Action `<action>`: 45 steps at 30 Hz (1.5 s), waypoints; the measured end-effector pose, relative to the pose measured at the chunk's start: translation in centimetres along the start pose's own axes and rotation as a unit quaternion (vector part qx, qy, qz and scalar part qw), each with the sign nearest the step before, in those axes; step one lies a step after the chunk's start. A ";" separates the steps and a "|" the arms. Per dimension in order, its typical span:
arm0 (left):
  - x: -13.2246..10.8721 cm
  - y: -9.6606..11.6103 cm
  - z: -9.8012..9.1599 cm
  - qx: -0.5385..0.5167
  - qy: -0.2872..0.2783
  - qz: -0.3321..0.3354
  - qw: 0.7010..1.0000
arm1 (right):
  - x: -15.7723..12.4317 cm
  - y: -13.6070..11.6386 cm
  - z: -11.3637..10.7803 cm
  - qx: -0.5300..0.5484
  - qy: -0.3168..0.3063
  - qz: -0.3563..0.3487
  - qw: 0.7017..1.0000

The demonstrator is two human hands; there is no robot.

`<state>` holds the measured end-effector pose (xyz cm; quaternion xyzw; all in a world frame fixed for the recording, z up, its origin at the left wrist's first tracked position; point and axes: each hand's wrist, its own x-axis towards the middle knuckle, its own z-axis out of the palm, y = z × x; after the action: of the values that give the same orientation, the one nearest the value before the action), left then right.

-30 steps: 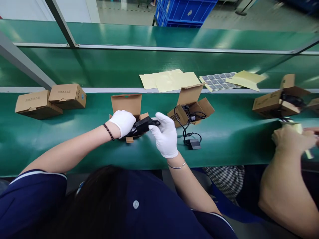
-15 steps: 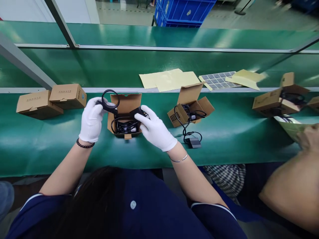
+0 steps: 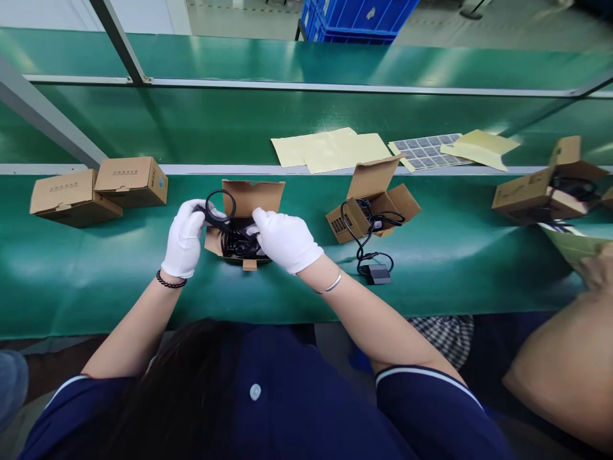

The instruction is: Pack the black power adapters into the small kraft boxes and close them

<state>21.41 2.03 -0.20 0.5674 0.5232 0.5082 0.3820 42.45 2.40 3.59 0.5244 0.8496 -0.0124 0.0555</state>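
Both my hands wear white gloves. My left hand (image 3: 183, 237) is closed on a looped black cable (image 3: 221, 207) at the left edge of an open brown cardboard box (image 3: 251, 197). My right hand (image 3: 285, 239) lies over the box's right side, fingers curled down on the black items inside (image 3: 238, 243); what it grips there is hidden. The box lid stands upright behind the hands.
Two shut brown boxes (image 3: 98, 190) lie at the left on the green belt (image 3: 445, 249). Another open box (image 3: 373, 207) with a black cable and adapter (image 3: 377, 273) sits to the right. Yellow sheets (image 3: 330, 150) and a label sheet (image 3: 426, 150) lie behind. A co-worker's arm (image 3: 565, 358) is at the far right.
A black adapter held in both hands went down into the box. My left hand lifted the cable loop, then brought it closer to the box; my right hand moved onto the box.
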 end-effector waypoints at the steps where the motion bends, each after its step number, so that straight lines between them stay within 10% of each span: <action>1: -0.1 0.1 0.0 0.012 -0.006 -0.002 1.000 | 0.1 -0.2 -0.2 -0.002 -0.007 0.011 1.000; 20: 0.4 2.7 -1.2 0.200 -0.142 0.015 0.969 | 0.8 -0.7 -0.8 -0.069 -0.074 -0.115 0.988; 27: 1.1 2.2 -1.0 0.142 -0.102 -0.026 0.984 | 0.1 1.8 -1.5 -0.050 -0.079 -0.206 0.974; 38: 1.1 2.3 -1.1 0.159 -0.096 -0.035 0.982 | 0.8 1.0 -2.5 -0.076 -0.114 -0.226 0.965; 45: 1.2 2.2 -1.0 0.175 -0.098 -0.029 0.979 | 1.1 0.3 -1.4 -0.027 -0.069 -0.107 0.991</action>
<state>20.77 2.77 2.30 0.6572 0.5802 0.3396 0.3407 42.15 3.62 4.89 0.4263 0.8952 -0.0313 0.1263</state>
